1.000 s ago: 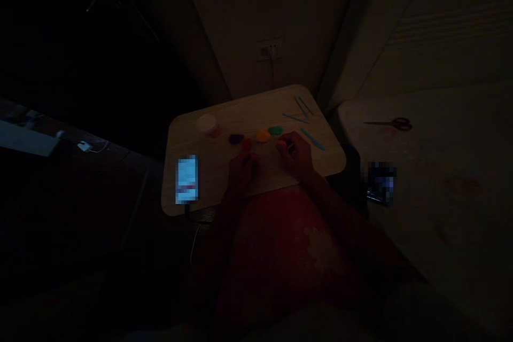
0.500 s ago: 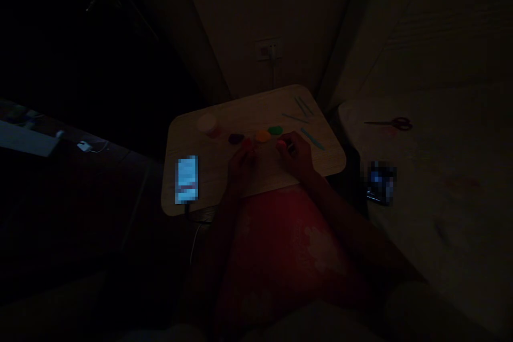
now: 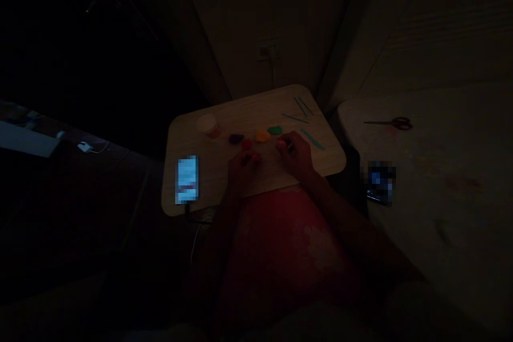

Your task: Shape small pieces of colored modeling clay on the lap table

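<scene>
In dim light, my right hand (image 3: 297, 156) is closed in a pinch around a red lump of modelling clay (image 3: 281, 144) above the small wooden table. My left hand (image 3: 241, 170) is closed too, fingertips together. A reddish spot shows at its fingertips, too dark to tell as clay or skin. Just beyond the left fingers lies a red clay lump (image 3: 246, 144). Beside it are a dark purple lump (image 3: 236, 139), an orange lump (image 3: 262, 136) and a green lump (image 3: 275, 130).
Several blue-green modelling tools (image 3: 312, 139) lie at the table's right. A pale-lidded tub (image 3: 207, 124) stands at the back left, and a lit phone (image 3: 186, 179) with a cable lies front left. On the pale surface to the right are scissors (image 3: 395, 123) and a second phone (image 3: 381, 183).
My left fingers have shifted slightly back toward me from the red lump, which now shows more fully. My right hand stays in about the same place with its red clay.
</scene>
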Demonstrator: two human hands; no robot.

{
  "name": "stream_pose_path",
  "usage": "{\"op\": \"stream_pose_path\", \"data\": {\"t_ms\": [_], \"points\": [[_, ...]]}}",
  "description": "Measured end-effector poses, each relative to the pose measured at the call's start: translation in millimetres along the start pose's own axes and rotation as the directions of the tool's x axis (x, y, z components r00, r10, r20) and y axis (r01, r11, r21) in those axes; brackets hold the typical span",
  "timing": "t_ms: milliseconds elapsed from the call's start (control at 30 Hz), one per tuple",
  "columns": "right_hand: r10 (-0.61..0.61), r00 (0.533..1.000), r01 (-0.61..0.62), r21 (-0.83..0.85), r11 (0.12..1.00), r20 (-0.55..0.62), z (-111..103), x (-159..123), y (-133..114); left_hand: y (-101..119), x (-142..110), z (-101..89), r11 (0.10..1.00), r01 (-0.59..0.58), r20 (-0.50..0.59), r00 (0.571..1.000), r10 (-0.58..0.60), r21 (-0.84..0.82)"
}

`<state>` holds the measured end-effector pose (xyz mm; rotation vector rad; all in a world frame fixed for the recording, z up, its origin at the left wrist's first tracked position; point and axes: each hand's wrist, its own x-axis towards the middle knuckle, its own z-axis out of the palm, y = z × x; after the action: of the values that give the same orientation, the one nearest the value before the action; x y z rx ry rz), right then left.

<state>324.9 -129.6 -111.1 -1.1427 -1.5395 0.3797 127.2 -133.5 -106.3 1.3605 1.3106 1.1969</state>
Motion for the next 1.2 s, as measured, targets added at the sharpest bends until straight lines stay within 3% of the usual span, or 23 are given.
{"op": "stream_pose_path", "data": {"t_ms": [133,333,567,833,1200], "points": [[0.009,1.000,-0.009,0.006,1.000,0.002,0,0,0,1,-2,1.7,0.997,0.074,-0.049,0.996,-0.074,0.006],[0.010,1.000,-0.010,-0.002,1.000,0.000,0,0,0,2,-3,0.6,0.991,0.136,-0.008,0.991,-0.136,0.013],[0.002,1.000,-0.002,-0.002,1.000,-0.004,0,0,2,0,2,-4.1,0.995,-0.037,0.026,0.999,0.035,0.088],[0.009,1.000,-0.009,-0.003,1.000,0.002,1,-1,2,-9,4,-6.2,0.976,-0.203,0.063,0.978,0.199,0.081],[0.022,1.000,-0.022,0.005,1.000,-0.009,0,-1,0,0,0,0.0,0.999,0.036,-0.013,0.999,-0.036,-0.010]]}}
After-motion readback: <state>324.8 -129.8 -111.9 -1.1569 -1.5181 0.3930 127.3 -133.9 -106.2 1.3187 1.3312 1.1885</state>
